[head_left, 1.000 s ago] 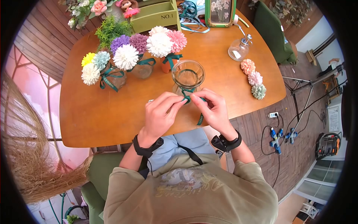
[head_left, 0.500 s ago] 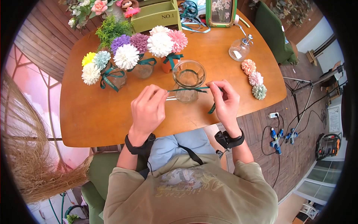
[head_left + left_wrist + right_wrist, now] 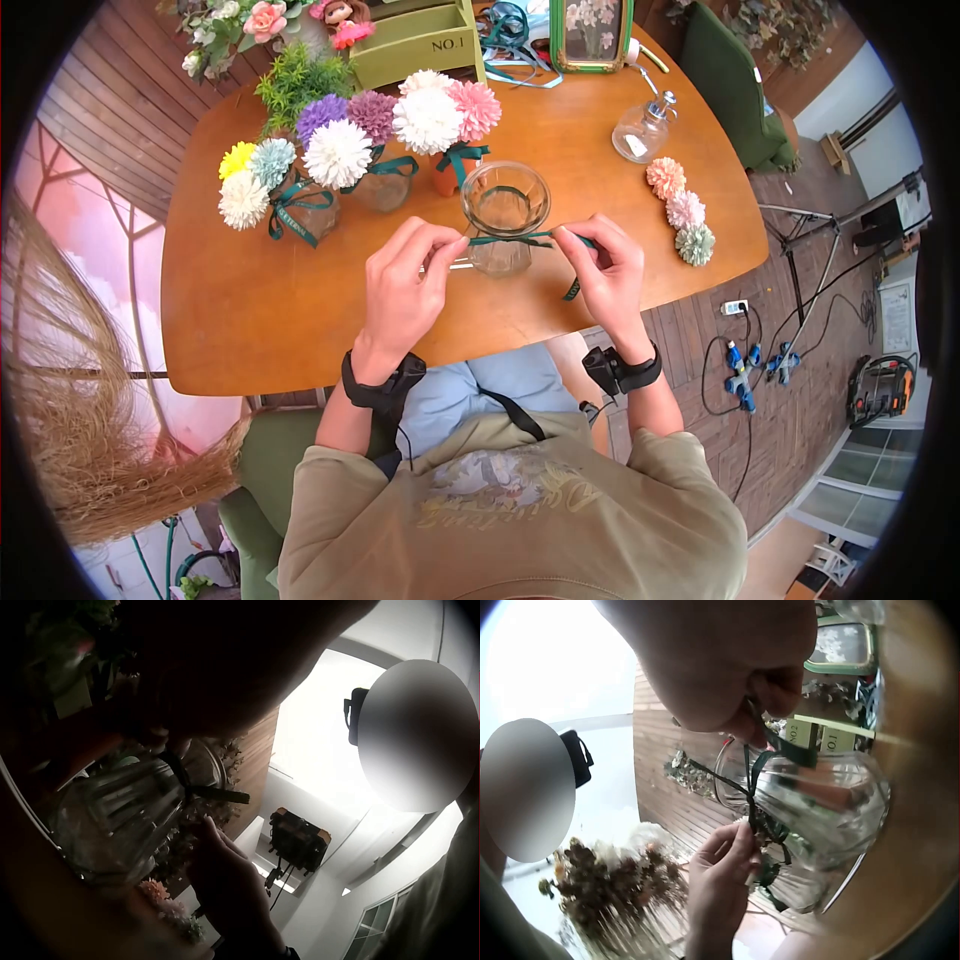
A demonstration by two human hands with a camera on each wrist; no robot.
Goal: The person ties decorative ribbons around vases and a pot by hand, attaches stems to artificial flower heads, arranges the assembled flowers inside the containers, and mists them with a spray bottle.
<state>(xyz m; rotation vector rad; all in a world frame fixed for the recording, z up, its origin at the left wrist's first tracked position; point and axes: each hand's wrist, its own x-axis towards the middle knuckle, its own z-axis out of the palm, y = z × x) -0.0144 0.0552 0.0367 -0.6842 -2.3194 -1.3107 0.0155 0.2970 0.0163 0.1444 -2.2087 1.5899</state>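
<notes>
A clear glass vase (image 3: pixel 503 262) with a wide rim stands near the front of the table, a dark green ribbon (image 3: pixel 510 238) around its neck. Left of it, the left hand (image 3: pixel 408 285) pinches one side of the ribbon between thumb and fingertips. The right hand (image 3: pixel 608 275) pinches the other side, and a loose ribbon end hangs below it. In the right wrist view the ribbon (image 3: pixel 751 796) crosses at a knot in front of the glass, with the left hand (image 3: pixel 721 889) below it. The left wrist view is dark; the right hand (image 3: pixel 225 881) shows beneath the ribbon.
Behind and left are vases with pompom flowers (image 3: pixel 337 154) and ribbon bows. A green NO.1 box (image 3: pixel 415 50), a picture frame (image 3: pixel 592 35) and a glass spray bottle (image 3: pixel 640 133) stand farther back. Three pompom flowers (image 3: pixel 685 210) lie at the right.
Both hands were close together at the vase's neck a second ago, then moved apart, drawing the ribbon out sideways. Since the middle frame the left hand has come slightly back toward the vase.
</notes>
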